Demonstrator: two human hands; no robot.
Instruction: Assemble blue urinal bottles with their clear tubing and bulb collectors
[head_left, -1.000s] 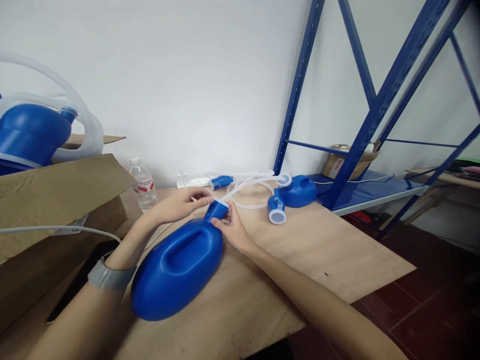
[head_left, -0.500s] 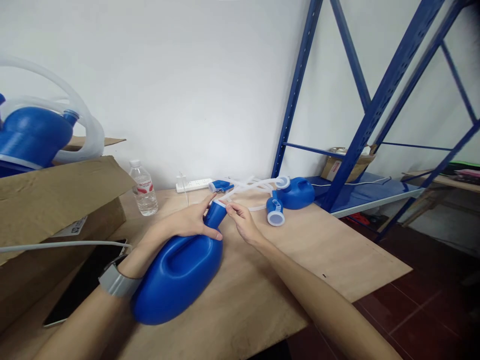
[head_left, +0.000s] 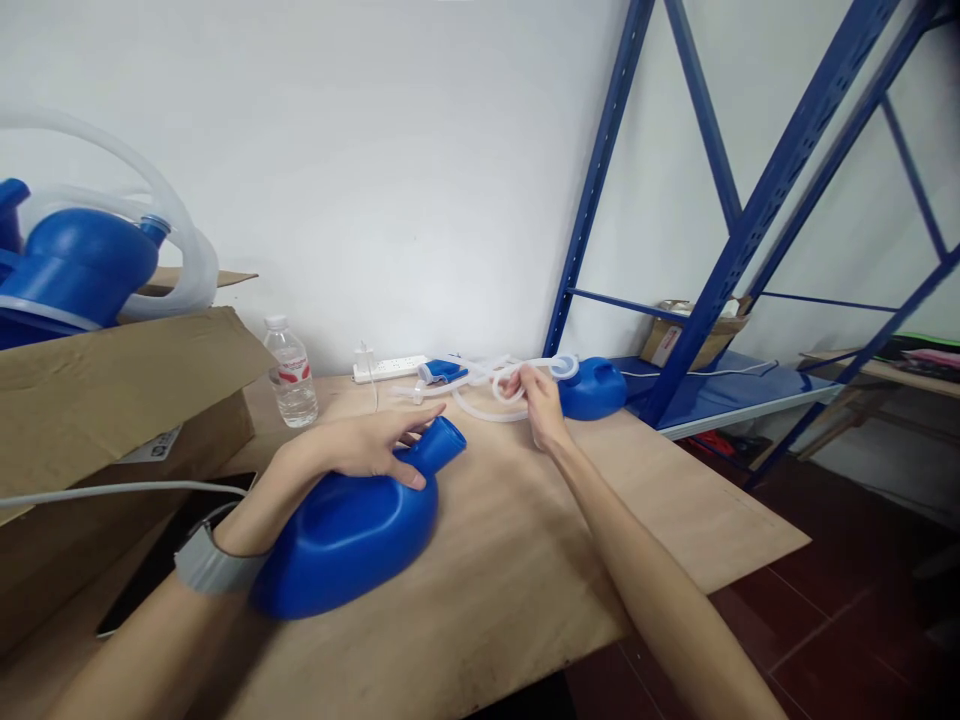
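Observation:
A large blue plastic bottle [head_left: 349,530] with a moulded handle lies on its side on the wooden table [head_left: 525,570]. My left hand [head_left: 375,445] rests over its neck and holds it down, fingers curved around it. My right hand [head_left: 534,400] is stretched to the far side of the table and is closed on a coil of clear tubing [head_left: 487,385]. Right behind that hand lies a second, smaller blue bottle [head_left: 592,388] joined to the tubing.
A water bottle [head_left: 291,375] and a white power strip [head_left: 390,368] stand by the wall. A cardboard box [head_left: 105,400] on the left carries another blue bottle [head_left: 71,265] with hose. A phone [head_left: 169,550] lies beside my left wrist. Blue shelving [head_left: 720,390] stands right.
My right hand left the big bottle's neck and reached back to the tubing by the smaller bottle. My left hand stayed on the big bottle's neck, which has tipped lower on the table.

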